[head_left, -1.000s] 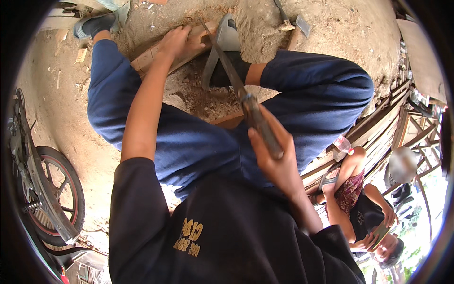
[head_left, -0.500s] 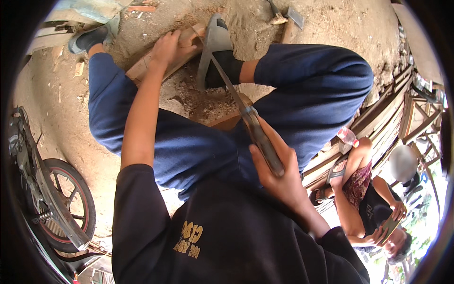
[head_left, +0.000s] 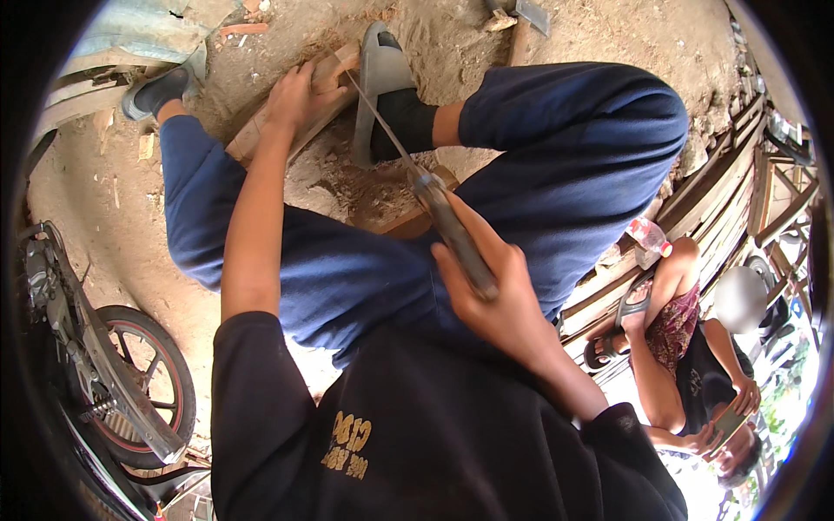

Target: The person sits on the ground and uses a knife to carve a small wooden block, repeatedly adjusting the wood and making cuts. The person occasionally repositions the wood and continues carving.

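Left forearm (head_left: 254,213) pointing forward
Left hand (head_left: 289,97) is lying spread on timber (head_left: 252,135); right hand (head_left: 502,306) is clenching a bladed tool (head_left: 453,233).

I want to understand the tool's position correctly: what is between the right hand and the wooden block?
In the head view, a narrow blade lies between the right hand and wooden block, with the grey sandal partly behind it.
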`<state>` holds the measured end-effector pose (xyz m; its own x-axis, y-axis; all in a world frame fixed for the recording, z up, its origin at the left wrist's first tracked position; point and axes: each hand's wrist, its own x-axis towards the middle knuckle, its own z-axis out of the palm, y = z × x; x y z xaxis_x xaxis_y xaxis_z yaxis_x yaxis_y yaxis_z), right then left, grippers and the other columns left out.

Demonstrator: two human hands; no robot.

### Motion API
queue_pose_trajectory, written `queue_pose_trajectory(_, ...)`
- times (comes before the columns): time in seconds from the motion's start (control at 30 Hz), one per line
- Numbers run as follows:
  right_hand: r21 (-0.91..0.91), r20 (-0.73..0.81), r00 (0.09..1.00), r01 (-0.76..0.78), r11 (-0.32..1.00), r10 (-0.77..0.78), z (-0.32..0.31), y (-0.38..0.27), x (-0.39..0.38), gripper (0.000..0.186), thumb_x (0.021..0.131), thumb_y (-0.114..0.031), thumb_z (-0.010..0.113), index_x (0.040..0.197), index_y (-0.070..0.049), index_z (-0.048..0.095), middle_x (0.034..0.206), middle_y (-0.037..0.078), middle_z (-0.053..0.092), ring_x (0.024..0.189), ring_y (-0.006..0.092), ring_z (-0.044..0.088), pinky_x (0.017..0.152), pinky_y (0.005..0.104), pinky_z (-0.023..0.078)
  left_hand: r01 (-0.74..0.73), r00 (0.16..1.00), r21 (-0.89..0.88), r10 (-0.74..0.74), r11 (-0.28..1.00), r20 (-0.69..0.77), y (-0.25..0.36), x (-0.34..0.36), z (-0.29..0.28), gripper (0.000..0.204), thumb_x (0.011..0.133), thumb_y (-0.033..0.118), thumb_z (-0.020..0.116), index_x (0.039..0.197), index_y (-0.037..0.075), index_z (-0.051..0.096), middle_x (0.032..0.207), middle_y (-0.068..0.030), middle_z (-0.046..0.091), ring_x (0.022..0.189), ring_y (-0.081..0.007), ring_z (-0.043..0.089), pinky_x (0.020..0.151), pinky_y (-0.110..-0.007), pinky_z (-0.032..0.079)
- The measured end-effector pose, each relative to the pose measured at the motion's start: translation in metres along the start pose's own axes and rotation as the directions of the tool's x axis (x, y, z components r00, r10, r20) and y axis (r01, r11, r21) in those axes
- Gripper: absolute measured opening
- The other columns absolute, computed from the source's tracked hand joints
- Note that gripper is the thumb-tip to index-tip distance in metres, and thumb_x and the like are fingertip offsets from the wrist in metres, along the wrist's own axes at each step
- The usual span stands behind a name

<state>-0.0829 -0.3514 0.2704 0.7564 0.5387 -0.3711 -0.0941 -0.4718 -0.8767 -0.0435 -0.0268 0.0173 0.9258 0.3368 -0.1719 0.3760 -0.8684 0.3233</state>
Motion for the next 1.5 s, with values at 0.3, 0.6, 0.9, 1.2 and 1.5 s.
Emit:
queue_pose_trajectory(0.3, -0.023, 0.006, 1.000, 0.026, 0.999, -0.026, 0.005, 0.004, 0.031, 0.048, 0.091, 0.000, 0.064, 0.137, 0.005, 0.050, 0.091, 0.026, 0.069, 0.084, 0.0288, 0.074, 0.073, 0.0337, 0.054, -0.028, 0.998, 0.006, 0.028, 1.000, -0.062, -0.005, 0.012, -0.002, 0.082, 0.078, 0.061, 0.074, 0.133, 0.003, 0.056, 0.121, -0.0256, 0.064, 0.112, -0.0426, 0.063, 0.096, -0.049, 0.051)
queue_pose_trajectory(0.6, -0.021, 0.042, 0.992, -0.118, 0.993, 0.119, 0.001, -0.002, 0.019, 0.049, 0.092, -0.001, 0.064, 0.138, 0.009, 0.049, 0.097, 0.023, 0.070, 0.086, 0.0189, 0.070, 0.078, 0.0302, 0.052, -0.072, 0.992, 0.070, 0.078, 0.995, -0.095, -0.008, -0.002, 0.016, 0.082, 0.079, 0.068, 0.071, 0.128, 0.003, 0.056, 0.118, -0.0234, 0.063, 0.107, -0.0419, 0.064, 0.093, -0.050, 0.052)
queue_pose_trajectory(0.9, -0.042, 0.051, 0.994, -0.095, 0.995, 0.097, -0.008, -0.007, 0.010, 0.047, 0.092, -0.002, 0.065, 0.136, 0.009, 0.050, 0.104, 0.024, 0.071, 0.099, 0.0172, 0.070, 0.082, 0.0276, 0.051, 0.048, 0.999, 0.100, -0.048, 0.994, -0.005, -0.009, 0.007, 0.011, 0.083, 0.081, 0.071, 0.065, 0.130, 0.005, 0.050, 0.123, -0.0244, 0.062, 0.109, -0.0400, 0.065, 0.090, -0.049, 0.055)
queue_pose_trajectory(1.2, -0.144, 0.016, 1.000, -0.021, 0.989, 0.024, -0.015, -0.007, 0.005, 0.046, 0.093, -0.003, 0.065, 0.135, 0.010, 0.051, 0.106, 0.021, 0.072, 0.103, 0.0135, 0.065, 0.086, 0.0274, 0.050, -0.001, 0.998, 0.097, 0.008, 0.995, -0.068, -0.010, 0.006, 0.008, 0.081, 0.079, 0.071, 0.067, 0.124, 0.004, 0.054, 0.121, -0.0238, 0.064, 0.109, -0.0408, 0.066, 0.087, -0.049, 0.056)
queue_pose_trajectory(1.5, -0.138, 0.023, 1.000, -0.008, 0.990, 0.012, -0.011, -0.007, 0.006, 0.047, 0.093, -0.003, 0.065, 0.136, 0.010, 0.051, 0.099, 0.017, 0.070, 0.092, 0.0121, 0.064, 0.083, 0.0262, 0.050, -0.019, 0.994, 0.112, 0.031, 0.994, -0.103, -0.006, 0.007, 0.008, 0.082, 0.080, 0.069, 0.067, 0.125, 0.003, 0.054, 0.118, -0.0252, 0.065, 0.105, -0.0421, 0.066, 0.086, -0.050, 0.056)
